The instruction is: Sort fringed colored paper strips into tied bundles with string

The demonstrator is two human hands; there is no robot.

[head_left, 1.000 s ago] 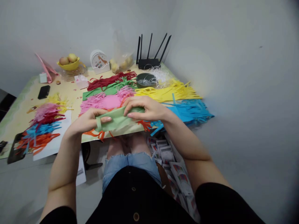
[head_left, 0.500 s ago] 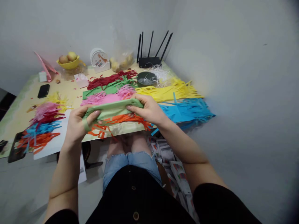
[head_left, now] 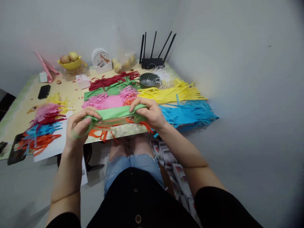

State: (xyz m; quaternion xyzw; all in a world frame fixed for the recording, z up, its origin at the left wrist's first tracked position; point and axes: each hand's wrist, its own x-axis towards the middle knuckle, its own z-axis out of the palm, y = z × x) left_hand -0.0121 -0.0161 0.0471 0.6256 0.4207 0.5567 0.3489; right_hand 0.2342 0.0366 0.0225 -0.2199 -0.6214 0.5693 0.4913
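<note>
Between my two hands a light green strip of tissue-like paper [head_left: 115,112] is stretched level above the table's front edge. My left hand [head_left: 79,126] pinches its left end, with a loose thin piece hanging by the palm. My right hand [head_left: 148,111] grips the right end between thumb and fingers. Under the strip lies orange fringed paper [head_left: 102,133], partly hidden. Just beyond it are pink fringed paper [head_left: 112,100], green fringed paper [head_left: 97,94] and dark red fringed paper [head_left: 106,82]. Yellow fringed paper [head_left: 163,95] and blue fringed paper [head_left: 187,112] lie to the right.
At the left, several coloured fringed bundles [head_left: 44,129] rest on a white sheet [head_left: 53,152]. A phone [head_left: 44,91], a yellow fruit bowl [head_left: 70,65], a clock [head_left: 101,60], a dark bowl [head_left: 148,83] and a router [head_left: 153,63] stand further back. Printed packets [head_left: 180,177] lie below the table.
The green strip has turned in my hands, its upper edge now folded over and its lower part blurred by motion. Both hands have shifted slightly, still holding its ends.
</note>
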